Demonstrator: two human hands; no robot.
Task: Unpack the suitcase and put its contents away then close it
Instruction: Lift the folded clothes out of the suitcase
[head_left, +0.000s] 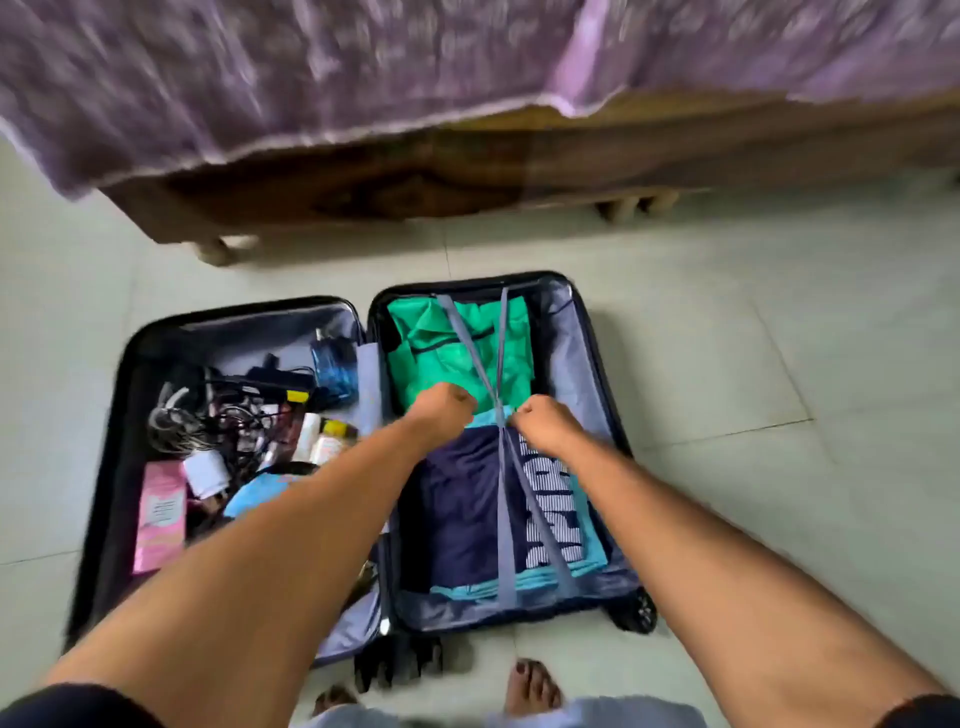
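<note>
Open suitcase (582, 332), lying flat on pale floor tiles (779, 338) before a wooden bed (363, 187) draped in purple cloth (311, 67). Left half: pink box (160, 514), white charger (207, 472), tangled cables (218, 415), small bottles (327, 441), blue item (335, 364), all loose and blurred. Right half: folded green garment (452, 353) at the far end, navy garment (462, 509) with white lettering nearer, both beneath crossed grey straps (501, 338). Left hand (444, 408), fingers curled, resting at the clothes beside the strap crossing; whether it holds anything, cannot tell. Right hand (545, 423) pinching the straps at their crossing.
</note>
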